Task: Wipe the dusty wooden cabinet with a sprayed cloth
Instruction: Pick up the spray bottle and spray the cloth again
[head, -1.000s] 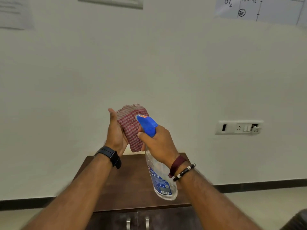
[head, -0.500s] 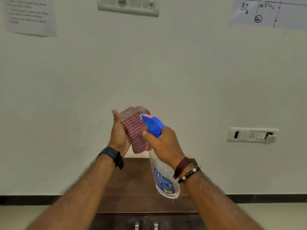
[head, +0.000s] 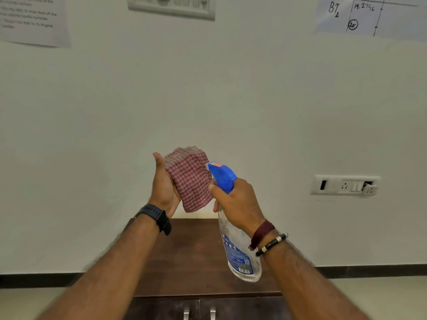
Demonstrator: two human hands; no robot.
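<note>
Right hand [head: 240, 202] grips clear spray bottle [head: 240, 257]; left hand [head: 164, 188] holds cloth [head: 191, 181].

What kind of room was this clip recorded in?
Probably an office or lab-type room: a handwritten chart and a printed instruction sheet hang on the plain wall above a dark wooden cabinet, beside a switch-and-socket panel.

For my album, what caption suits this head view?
Right hand aims spray bottle at cloth in left hand, above cabinet.
</note>
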